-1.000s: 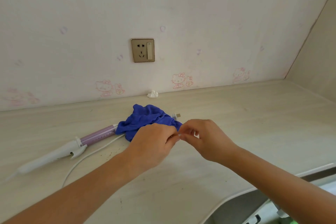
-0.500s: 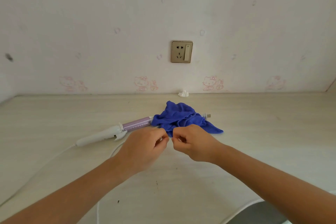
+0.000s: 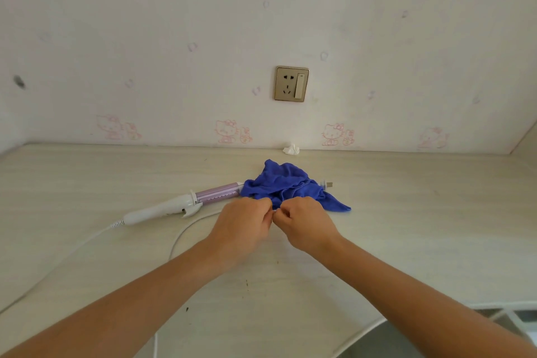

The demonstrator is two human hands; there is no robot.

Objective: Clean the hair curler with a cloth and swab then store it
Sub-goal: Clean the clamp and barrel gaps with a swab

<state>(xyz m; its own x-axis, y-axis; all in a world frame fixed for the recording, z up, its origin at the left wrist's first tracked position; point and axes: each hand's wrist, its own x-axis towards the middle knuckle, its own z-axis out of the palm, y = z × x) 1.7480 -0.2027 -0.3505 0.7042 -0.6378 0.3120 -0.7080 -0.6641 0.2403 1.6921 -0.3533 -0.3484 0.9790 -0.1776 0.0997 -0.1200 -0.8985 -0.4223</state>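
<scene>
The hair curler (image 3: 162, 208) lies on the desk with its white handle to the left and its purple barrel (image 3: 218, 193) pointing right. A crumpled blue cloth (image 3: 284, 180) covers the barrel's tip. Just in front of the cloth, my left hand (image 3: 241, 224) and my right hand (image 3: 305, 224) meet fingertip to fingertip. Both pinch a small thin white thing, apparently the swab (image 3: 274, 212), which the fingers mostly hide.
The curler's white cord (image 3: 186, 229) loops on the light wooden desk (image 3: 421, 227) toward me. Its plug (image 3: 327, 184) pokes out right of the cloth. A small white wad (image 3: 291, 149) lies by the wall under the socket (image 3: 291, 84). The desk edge (image 3: 377, 325) curves at bottom right.
The view has swung left, so the curler and cloth sit more central. My hands have drawn closer together, fingertips still pinched on the small white thing.
</scene>
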